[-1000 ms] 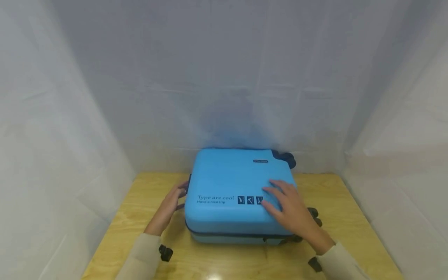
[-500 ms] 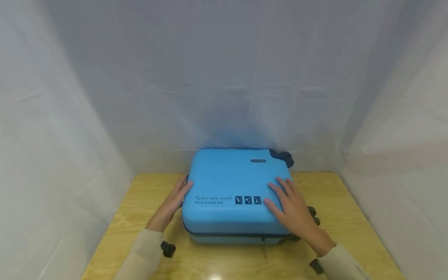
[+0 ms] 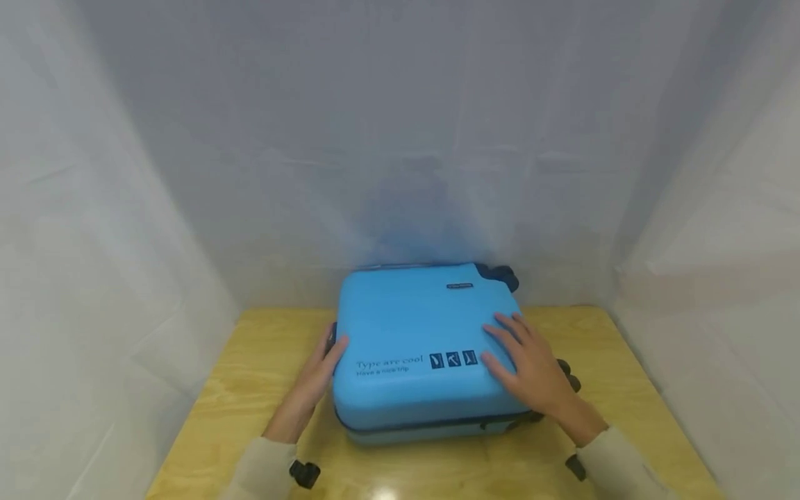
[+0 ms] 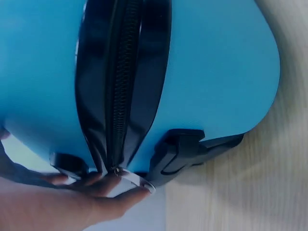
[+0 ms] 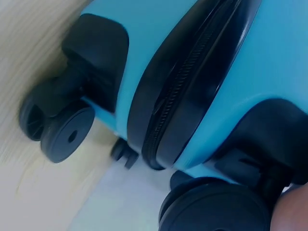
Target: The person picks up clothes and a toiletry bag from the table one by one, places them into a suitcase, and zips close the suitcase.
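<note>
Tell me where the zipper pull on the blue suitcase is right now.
In the left wrist view, the zipper pull hangs at the suitcase seam's end, against the left hand fingertips, beside a black handle mount.

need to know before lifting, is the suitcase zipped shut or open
Shut where visible: the suitcase lies flat, shells together, and its zip runs closed in both wrist views. The far side is hidden.

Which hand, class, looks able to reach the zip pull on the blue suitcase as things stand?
Probably the left hand: its fingertips already lie against the metal zip pull at the blue suitcase edge. Nothing blocks it.
</note>
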